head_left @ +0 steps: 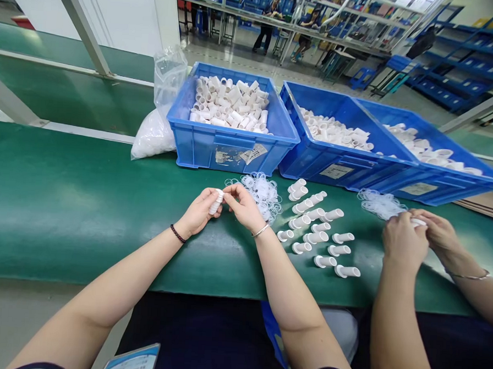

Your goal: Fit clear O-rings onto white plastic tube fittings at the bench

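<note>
My left hand (pixel 197 214) is closed around a small white ribbed plastic fitting (pixel 216 202), held just above the green bench. The thumb and fingers of my right hand (pixel 242 205) pinch at the fitting's right side; whether a thin ring sits between those fingertips is hidden. Just behind my right hand lies a loose pile of clear thin rings (pixel 266 192). To its right, several white flanged tubes (pixel 316 237) are spread out in uneven rows on the bench.
Blue bins of white plastic parts (pixel 234 148) line the back, beside a clear plastic bag (pixel 156 133). At right, a co-worker's hands (pixel 409 237) hold a white part near a second ring pile (pixel 380 204). The green bench surface (pixel 63 208) extends left.
</note>
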Available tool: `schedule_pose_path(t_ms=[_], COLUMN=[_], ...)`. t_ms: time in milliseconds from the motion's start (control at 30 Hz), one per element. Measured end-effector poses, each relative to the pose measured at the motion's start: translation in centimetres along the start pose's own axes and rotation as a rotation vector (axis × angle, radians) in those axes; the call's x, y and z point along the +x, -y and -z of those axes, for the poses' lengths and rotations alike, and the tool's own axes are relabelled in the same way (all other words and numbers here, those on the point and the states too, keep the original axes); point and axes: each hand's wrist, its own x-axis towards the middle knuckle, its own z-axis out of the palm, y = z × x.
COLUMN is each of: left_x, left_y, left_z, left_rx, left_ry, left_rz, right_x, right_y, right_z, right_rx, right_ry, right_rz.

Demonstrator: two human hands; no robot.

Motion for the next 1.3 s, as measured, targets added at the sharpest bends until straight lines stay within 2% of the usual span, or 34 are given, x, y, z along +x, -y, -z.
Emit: schedule_pose_path(t_ms=[333,467,733,1000,1067,1133,1233,1300], left_x=[0.0,0.1,0.2,0.3,0.4,0.6,1.0,1.2], left_y=[-0.1,0.0,0.3,-0.3,-0.4,-0.5,-0.7,-0.8], left_z=[0.3,0.2,0.3,0.4,0.5,0.8,1.4,1.5], left_rx=[-0.06,-0.015,0.116,-0.073,-0.127,-0.196,-0.345,-0.422], left_ry=[0.029,-0.002,-0.037,-0.042,-0.038,-0.078,-0.194,-0.223], left_rz=[0.075,0.052,-0.026,0.108,0.111,0.05,-0.078,-0.083], right_x=[-0.1,-0.1,-0.1,0.0,-0.1,-0.3,-0.7,-0.8], right_y=[0.2,0.2,-0.1,-0.4,-0.4,-0.3,0.1,0.1], right_z=[-0.1,0.0,0.1,-0.1,-0.3,-0.6,-1.0,-1.3], right_rx=[-0.061,-0.106,-0.36,-0.235,-0.297,-0.414,-0.641,-0.748], right_ry=[-0.018,-0.031,-0.087,-0.14,-0.179,-0.199,-0.109,-0.055], right_rz=[0.029,0.052,0.119,0.11,0.181,0.325,0.53,0.565])
